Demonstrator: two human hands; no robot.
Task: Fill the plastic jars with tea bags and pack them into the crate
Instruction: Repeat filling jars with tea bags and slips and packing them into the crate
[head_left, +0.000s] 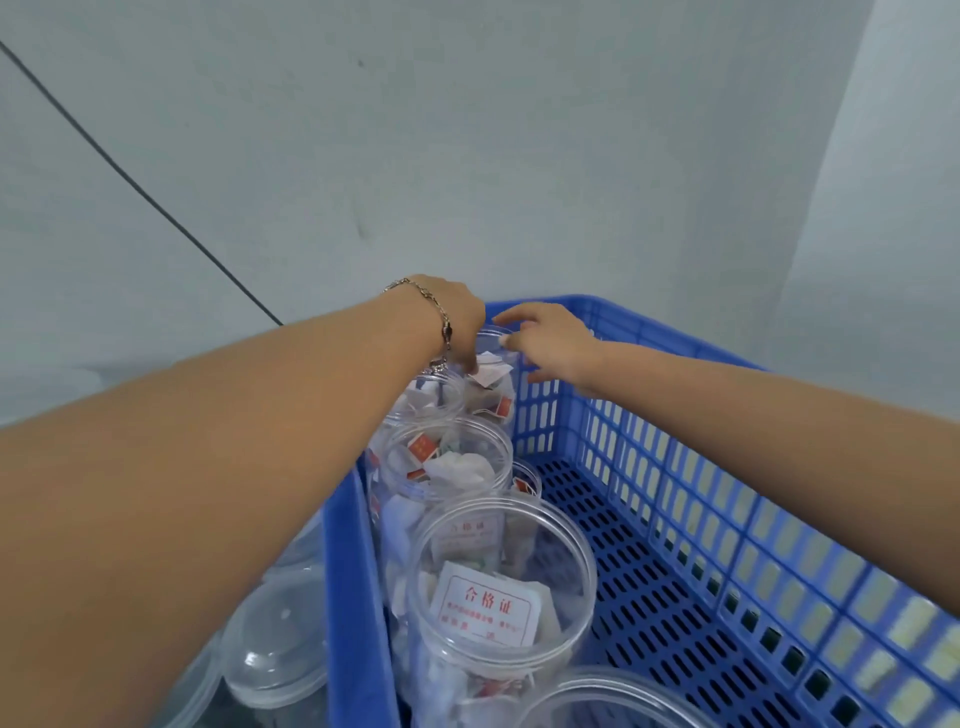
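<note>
A blue plastic crate (675, 467) holds a row of clear plastic jars with tea bags along its left wall. The nearest jar (498, 587) shows a white label with red print, and behind it stands a middle jar (447, 462). Both hands meet at the far jar (493, 389) in the crate's back left corner. My left hand (457, 317), with a bracelet on the wrist, curls down over that jar's left side. My right hand (556, 343) wraps its thumb and fingers around the jar's rim from the right. None of the jars in the crate has a lid.
Several clear plastic jars (280, 660) stand outside the crate at the lower left. The crate's perforated floor (649, 597) is bare on the right side. A grey wall rises behind, and a dark cable (130, 176) runs across it.
</note>
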